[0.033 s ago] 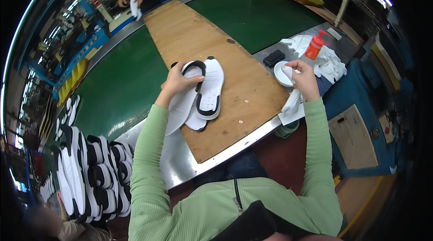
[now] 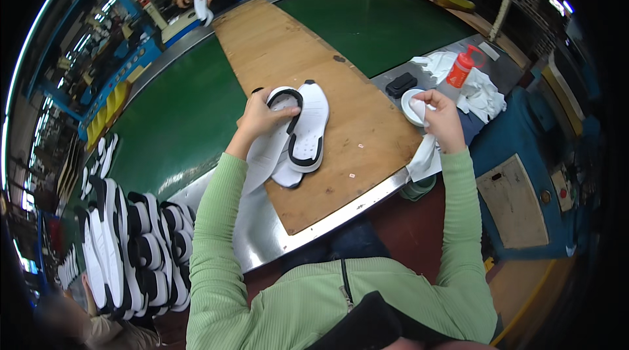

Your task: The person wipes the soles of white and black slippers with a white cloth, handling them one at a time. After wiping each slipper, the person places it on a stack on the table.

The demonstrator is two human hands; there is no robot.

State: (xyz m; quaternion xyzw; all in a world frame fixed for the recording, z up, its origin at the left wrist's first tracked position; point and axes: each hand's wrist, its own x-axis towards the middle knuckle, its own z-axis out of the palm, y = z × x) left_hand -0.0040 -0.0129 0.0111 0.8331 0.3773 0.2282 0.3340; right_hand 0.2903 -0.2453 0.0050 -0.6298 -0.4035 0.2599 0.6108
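My left hand (image 2: 259,116) grips a white shoe sole (image 2: 264,153) with a black edge, thumb over its raised rim. Beside it on the wooden board lies a second white-and-black sole (image 2: 313,114), and another sole (image 2: 286,174) shows partly underneath. At the right, my right hand (image 2: 443,120) pinches a white cloth (image 2: 424,155) between thumb and fingers. The cloth hangs down below the hand, at the table's front corner. Just behind the fingers stands a small white bowl (image 2: 409,105), its inside partly hidden by the hand.
A long wooden board (image 2: 288,48) crosses the green tabletop (image 2: 177,120). Near the bowl are a black object (image 2: 401,85), a red-topped bottle (image 2: 461,69) and crumpled white rags (image 2: 483,97). Stacked soles (image 2: 134,252) stand at the lower left. Across the table, a co-worker's hand holds a sole (image 2: 202,9).
The whole view has shifted slightly. Both hands keep their holds, the left on the sole and the right on the cloth.
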